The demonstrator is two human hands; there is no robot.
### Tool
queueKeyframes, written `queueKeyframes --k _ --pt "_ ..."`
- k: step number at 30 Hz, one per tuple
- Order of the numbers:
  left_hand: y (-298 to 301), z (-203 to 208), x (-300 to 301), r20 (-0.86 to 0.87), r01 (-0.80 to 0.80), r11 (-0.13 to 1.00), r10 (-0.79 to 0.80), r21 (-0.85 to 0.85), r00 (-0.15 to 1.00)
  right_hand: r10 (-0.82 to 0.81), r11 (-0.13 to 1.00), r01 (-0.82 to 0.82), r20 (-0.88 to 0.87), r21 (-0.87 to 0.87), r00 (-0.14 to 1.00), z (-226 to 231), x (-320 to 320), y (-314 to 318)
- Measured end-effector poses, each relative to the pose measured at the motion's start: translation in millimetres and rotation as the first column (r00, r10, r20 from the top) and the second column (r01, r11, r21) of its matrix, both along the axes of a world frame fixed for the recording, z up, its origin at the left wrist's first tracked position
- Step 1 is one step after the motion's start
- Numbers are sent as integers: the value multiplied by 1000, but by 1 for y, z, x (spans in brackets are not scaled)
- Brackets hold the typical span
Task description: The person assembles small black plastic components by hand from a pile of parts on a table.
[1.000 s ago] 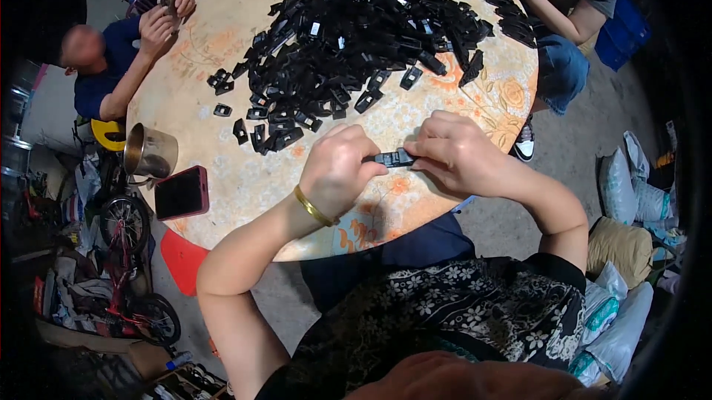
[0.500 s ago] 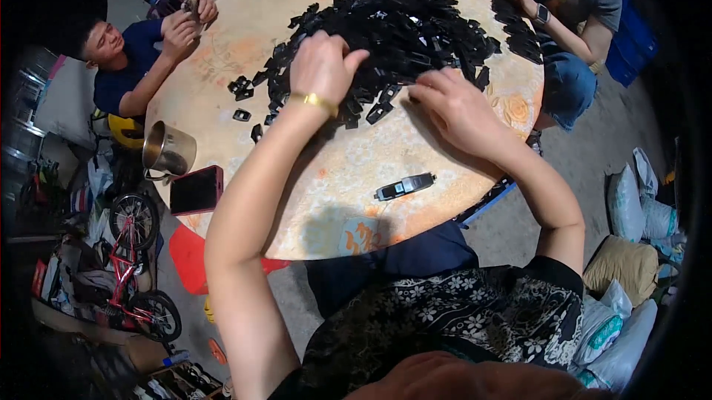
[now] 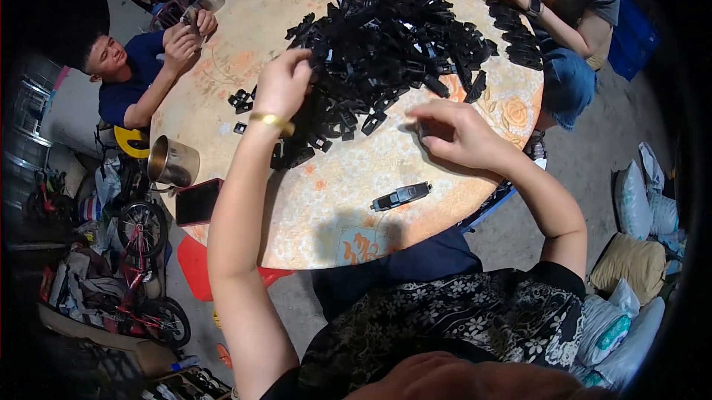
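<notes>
Left hand (image 3: 285, 87) at left edge of black pile (image 3: 386, 40), fingers curled, can't tell if holding; right hand (image 3: 461, 133) half-curled over worktop (image 3: 297, 203), same. Black part (image 3: 401, 197) lies bodyward of right hand, slightly left. Loose edge pieces (image 3: 374, 122) likely pinch cleaner than buried ones.

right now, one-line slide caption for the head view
Left hand at the edge of a heap of black parts, right hand over the patterned table, one black piece lying apart.

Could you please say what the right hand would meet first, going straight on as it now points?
The right hand would probably meet the pile of black parts, though depth is unclear.
</notes>
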State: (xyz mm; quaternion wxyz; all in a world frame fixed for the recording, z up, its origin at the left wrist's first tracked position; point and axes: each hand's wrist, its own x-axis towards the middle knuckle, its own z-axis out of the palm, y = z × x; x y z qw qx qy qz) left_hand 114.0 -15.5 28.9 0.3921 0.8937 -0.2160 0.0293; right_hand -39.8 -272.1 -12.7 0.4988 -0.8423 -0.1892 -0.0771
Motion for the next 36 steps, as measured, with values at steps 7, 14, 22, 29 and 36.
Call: queueKeyframes --k 7,14,22,29,36 --pt "7 -8 -104 -550 206 974 -223 -93 805 -95 855 160 154 -494 983 9 -24 -15" --pt "4 -23 -128 313 -82 788 -144 610 939 51 918 25 179 -396 983 6 -28 4" --pt "-15 -27 -153 208 227 896 -322 381 924 23 930 33 148 -366 989 5 -23 6" --pt "-5 -39 -125 214 518 850 -526 94 823 90 972 -43 197 -233 976 1 -5 19" --pt "7 -41 -121 107 351 934 -357 70 928 167 891 -65 192 -449 967 12 -7 19"
